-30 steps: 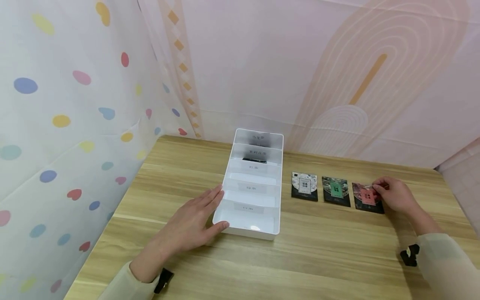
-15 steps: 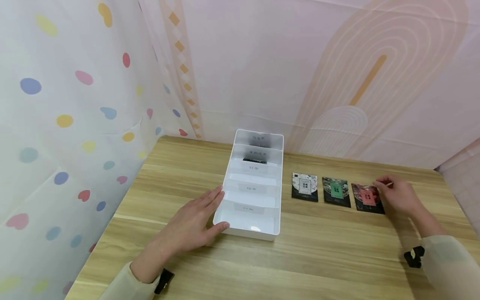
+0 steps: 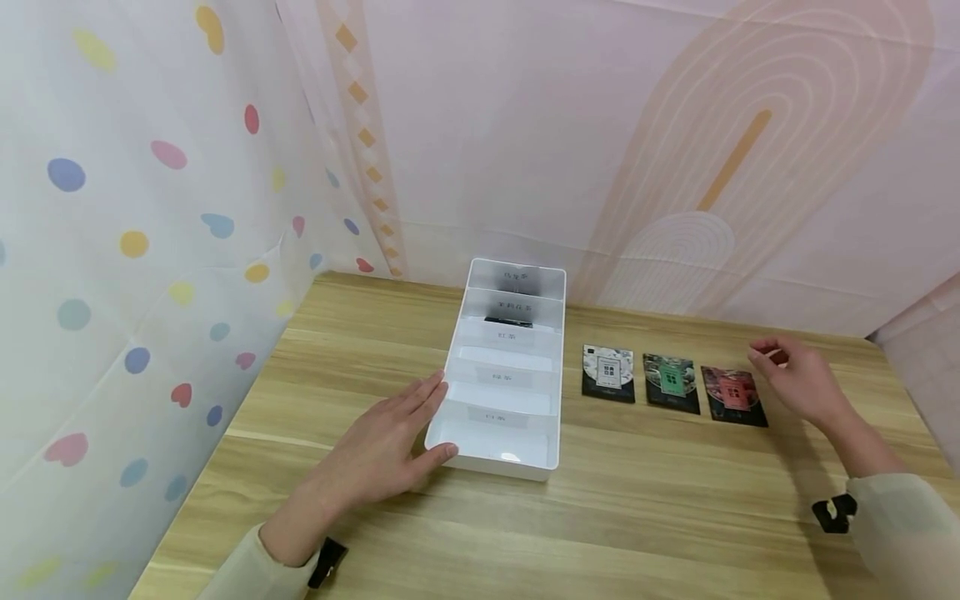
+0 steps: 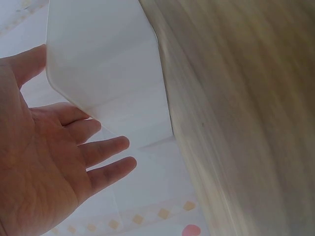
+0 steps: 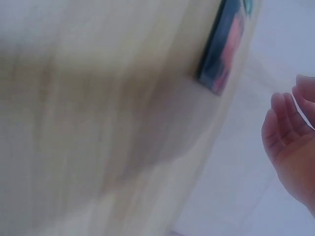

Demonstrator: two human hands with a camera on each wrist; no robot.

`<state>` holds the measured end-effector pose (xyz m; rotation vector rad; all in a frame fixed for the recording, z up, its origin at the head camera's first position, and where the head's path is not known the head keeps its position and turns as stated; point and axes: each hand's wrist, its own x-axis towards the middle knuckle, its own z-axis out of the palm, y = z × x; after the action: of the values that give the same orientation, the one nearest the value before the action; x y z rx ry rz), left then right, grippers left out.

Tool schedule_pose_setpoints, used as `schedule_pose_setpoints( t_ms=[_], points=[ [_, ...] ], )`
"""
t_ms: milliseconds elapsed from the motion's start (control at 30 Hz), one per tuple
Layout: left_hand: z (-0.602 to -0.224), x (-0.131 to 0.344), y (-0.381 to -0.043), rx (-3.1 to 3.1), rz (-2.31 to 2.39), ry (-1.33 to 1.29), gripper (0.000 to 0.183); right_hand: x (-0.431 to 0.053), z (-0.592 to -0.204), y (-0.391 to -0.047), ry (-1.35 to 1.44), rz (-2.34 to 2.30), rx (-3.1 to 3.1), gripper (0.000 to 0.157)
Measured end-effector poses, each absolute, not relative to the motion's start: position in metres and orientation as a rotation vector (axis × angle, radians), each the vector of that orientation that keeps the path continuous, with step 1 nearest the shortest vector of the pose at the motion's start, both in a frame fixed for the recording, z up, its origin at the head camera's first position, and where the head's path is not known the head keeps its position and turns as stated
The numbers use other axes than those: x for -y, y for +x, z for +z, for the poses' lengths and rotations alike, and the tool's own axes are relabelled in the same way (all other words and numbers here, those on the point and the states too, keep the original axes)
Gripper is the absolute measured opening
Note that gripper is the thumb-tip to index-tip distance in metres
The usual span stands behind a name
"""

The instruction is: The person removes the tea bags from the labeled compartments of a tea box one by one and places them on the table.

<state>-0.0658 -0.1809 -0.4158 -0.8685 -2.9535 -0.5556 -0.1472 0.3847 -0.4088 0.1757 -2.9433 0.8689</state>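
A white divided box (image 3: pixel 493 467) stands on the table, with several labelled compartments in a row. My left hand (image 3: pixel 382 446) rests at its near left corner; the thumb (image 4: pixel 29 64) and fingers touch its wall, fairly straight. A dark packet edge (image 3: pixel 508 322) shows in the second compartment from the back. To the right lie three flat tea packets in a row: one with a white label (image 3: pixel 608 373), one green (image 3: pixel 671 383), one red (image 3: pixel 734 396). Just right of the red packet, my right hand (image 3: pixel 802 379) hovers above the table, fingers loosely bent, holding nothing.
The wood-grain table (image 3: pixel 637 508) runs back to a pale patterned curtain (image 3: pixel 510 167). A dotted curtain (image 3: pixel 150 317) hangs along the left side. Black straps (image 3: pixel 834 512) sit at both wrists.
My right hand has come off the red packet and moved slightly right and up. The packets lie where they were. My left hand and the box have not moved.
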Motion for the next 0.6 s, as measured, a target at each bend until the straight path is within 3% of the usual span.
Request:
schedule_pose_setpoints(
  t_ms=[600],
  points=[
    [-0.415, 0.182, -0.065, 2.939, -0.559, -0.880, 0.083, -0.342, -0.379, -0.138, 0.344, 0.920, 2.845, 0.029]
  ],
)
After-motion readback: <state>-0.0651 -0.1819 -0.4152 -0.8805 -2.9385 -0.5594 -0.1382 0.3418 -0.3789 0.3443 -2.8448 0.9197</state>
